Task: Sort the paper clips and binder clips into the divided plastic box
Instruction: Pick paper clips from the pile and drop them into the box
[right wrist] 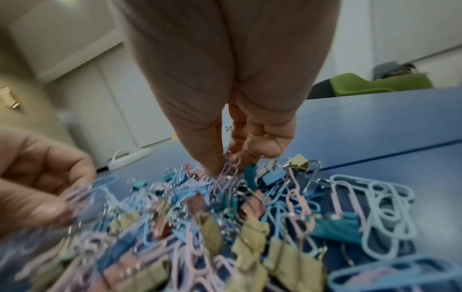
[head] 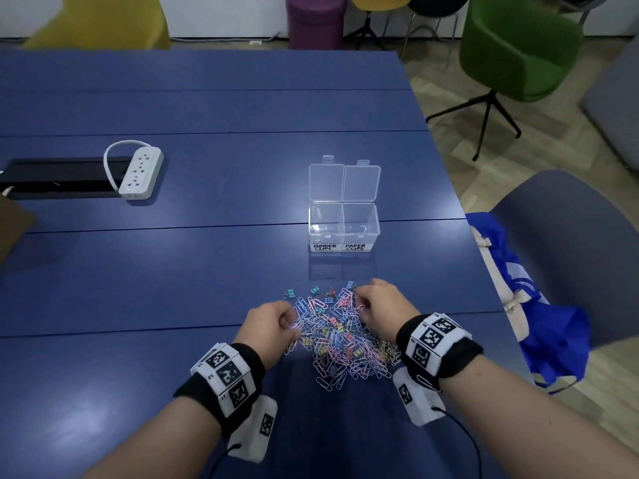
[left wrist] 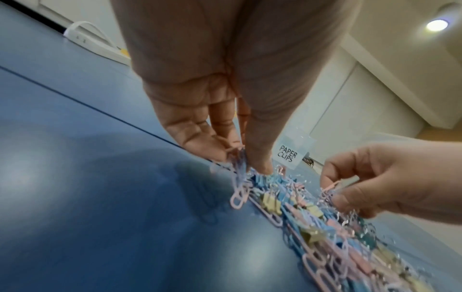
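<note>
Both hands (head: 269,323) (head: 383,302) pinching paper clips (head: 342,344); box (head: 344,226) labels "BINDER CLIPS", "PAPER CLIPS".

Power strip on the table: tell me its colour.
White, cord included. The power strip shows best in the head view, lying left of the box.

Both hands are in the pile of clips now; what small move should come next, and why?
Probably lift both hands and carry their pinched paper clips to the empty compartment labelled PAPER CLIPS, on the open box's right.
</note>
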